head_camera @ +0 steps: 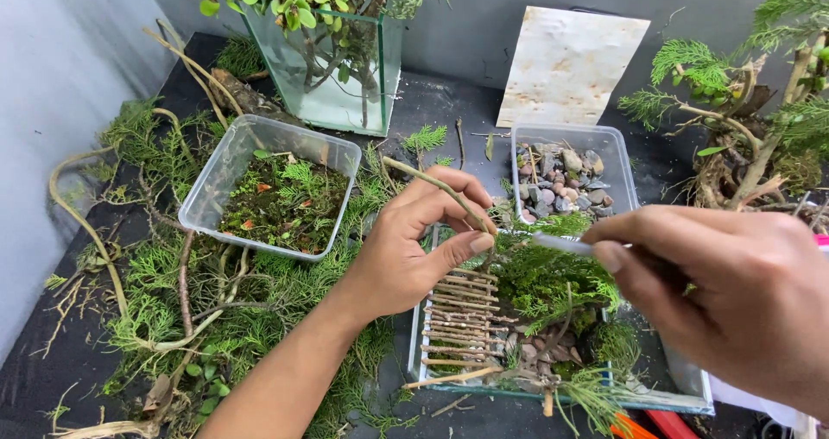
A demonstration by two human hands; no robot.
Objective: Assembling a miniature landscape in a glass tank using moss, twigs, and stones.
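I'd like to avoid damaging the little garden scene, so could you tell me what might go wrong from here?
1. The left hand pinches a thin twig right above the small stick ladder; a slip could knock its rungs loose.
2. The right hand holds a slim pale tool over the green foliage; pressing too hard may flatten it.
3. The tub of pebbles sits close behind and could be nudged.

Dark bench filling the frame, grey wall along the left edge, grey-blue wall across the top, soft even daylight
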